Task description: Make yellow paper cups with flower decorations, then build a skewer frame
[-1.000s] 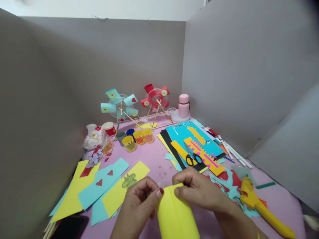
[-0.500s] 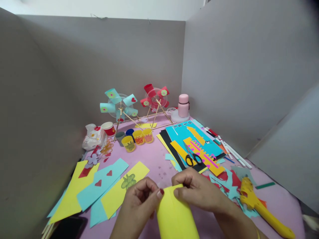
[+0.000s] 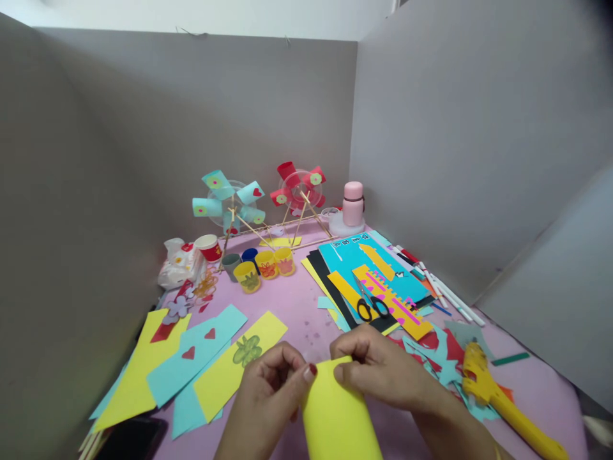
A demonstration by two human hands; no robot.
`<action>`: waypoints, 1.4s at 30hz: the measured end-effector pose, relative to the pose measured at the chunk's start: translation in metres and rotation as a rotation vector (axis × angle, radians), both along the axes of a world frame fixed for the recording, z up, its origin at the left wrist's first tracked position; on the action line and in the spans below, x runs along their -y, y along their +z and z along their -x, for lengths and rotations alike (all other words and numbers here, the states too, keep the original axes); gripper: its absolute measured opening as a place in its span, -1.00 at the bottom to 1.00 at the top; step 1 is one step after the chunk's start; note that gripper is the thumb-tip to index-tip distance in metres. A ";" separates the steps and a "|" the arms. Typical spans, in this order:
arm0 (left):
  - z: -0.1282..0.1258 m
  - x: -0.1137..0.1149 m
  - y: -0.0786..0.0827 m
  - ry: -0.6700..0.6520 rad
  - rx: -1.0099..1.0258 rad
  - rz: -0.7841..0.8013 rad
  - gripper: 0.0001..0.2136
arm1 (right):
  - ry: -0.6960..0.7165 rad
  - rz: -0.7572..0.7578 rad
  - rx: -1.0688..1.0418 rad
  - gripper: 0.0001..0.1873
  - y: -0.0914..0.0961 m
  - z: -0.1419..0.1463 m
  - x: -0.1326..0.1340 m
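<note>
A curved sheet of yellow paper (image 3: 338,409) is held upright at the bottom centre, bent into a roll. My left hand (image 3: 275,390) pinches its top left corner between thumb and fingers. At the top right edge my right hand (image 3: 378,367) grips the same paper, thumb in front and fingers behind. Left of my hands lies a yellow strip (image 3: 239,367) with a green flower print. Beside it are light blue strips (image 3: 191,354) with two red hearts. Scissors (image 3: 371,306) with black and yellow handles rest beyond my right hand on orange cut paper.
A yellow glue gun (image 3: 502,409) lies at right by paper scraps (image 3: 440,358). Markers (image 3: 450,294) line the right wall. Paper-cup wheels (image 3: 232,204) on stick frames, small cups (image 3: 265,263) and a pink bottle (image 3: 353,204) stand at the back. A dark phone (image 3: 134,437) sits at lower left.
Almost nothing differs. Both hands keep their hold on the yellow paper, whose surface now looks smoother near the top edge.
</note>
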State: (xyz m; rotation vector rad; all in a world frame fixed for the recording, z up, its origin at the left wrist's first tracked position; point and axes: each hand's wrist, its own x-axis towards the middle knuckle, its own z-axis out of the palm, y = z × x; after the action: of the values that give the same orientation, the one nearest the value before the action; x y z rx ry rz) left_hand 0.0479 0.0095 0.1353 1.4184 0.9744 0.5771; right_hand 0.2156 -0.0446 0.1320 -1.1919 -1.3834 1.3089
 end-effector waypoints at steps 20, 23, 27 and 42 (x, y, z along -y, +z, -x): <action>-0.002 0.003 -0.001 0.029 -0.052 -0.022 -0.72 | -0.023 0.017 -0.017 -0.82 0.004 0.003 0.000; -0.002 0.003 -0.001 0.035 -0.056 -0.020 -0.71 | -0.032 0.018 -0.020 -0.81 0.004 0.003 0.000; -0.001 0.006 0.000 0.049 -0.050 -0.021 -0.72 | -0.037 0.011 -0.012 -0.80 0.004 0.003 0.000; -0.005 0.011 0.003 0.102 -0.011 0.009 -0.74 | -0.044 -0.029 0.019 -0.65 -0.001 0.004 0.000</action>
State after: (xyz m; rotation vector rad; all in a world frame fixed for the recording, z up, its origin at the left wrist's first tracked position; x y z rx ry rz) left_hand 0.0531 -0.0012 0.1382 1.3715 1.0614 0.6398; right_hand 0.2115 -0.0446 0.1309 -1.2108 -1.3778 1.2461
